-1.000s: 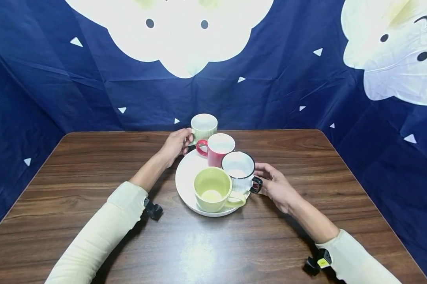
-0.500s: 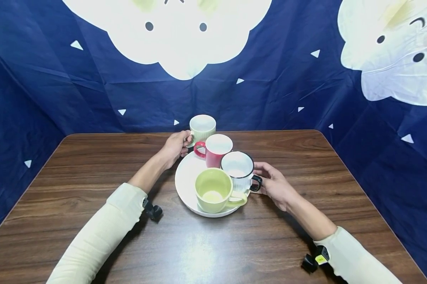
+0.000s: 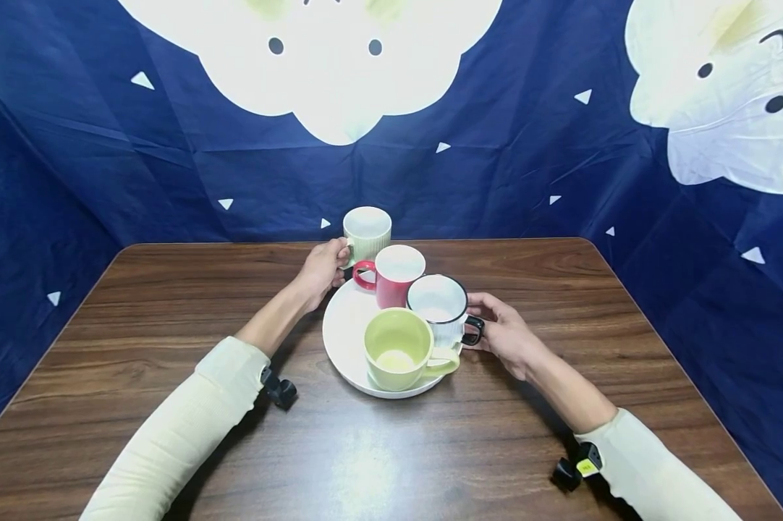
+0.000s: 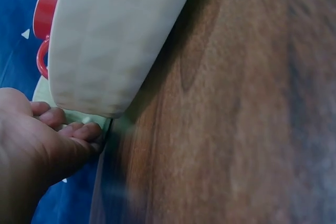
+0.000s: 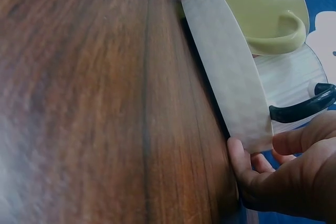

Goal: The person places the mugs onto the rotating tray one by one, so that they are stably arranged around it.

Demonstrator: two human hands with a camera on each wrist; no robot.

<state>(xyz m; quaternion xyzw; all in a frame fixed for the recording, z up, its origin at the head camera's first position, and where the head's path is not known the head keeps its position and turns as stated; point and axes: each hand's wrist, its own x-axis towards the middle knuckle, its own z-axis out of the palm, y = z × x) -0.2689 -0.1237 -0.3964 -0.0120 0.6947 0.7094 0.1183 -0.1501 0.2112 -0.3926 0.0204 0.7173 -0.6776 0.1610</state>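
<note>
In the head view a white plate (image 3: 342, 329) with a faceted side bears a yellow-green mug (image 3: 398, 362), a white mug (image 3: 446, 331) with black rim and handle, and a red mug (image 3: 391, 286) with white inside. Behind them is a pale green ribbed mug (image 3: 367, 239); its base is hidden. My left hand (image 3: 323, 268) grips this mug at its handle, fingers curled. At the plate's right side, my right hand (image 3: 505, 333) pinches the plate's edge (image 5: 231, 72) beside the black handle (image 5: 302, 108), seen in the right wrist view.
The brown wooden table (image 3: 248, 449) reaches back to a dark blue cloth (image 3: 170, 145) with white cloud figures. The pale green mug is close to the table's far edge. Each sleeve carries a small black camera (image 3: 279, 388).
The plate has turned a little: the yellow-green mug has shifted right, the red mug left. The pale green mug and my left hand have also moved slightly left.
</note>
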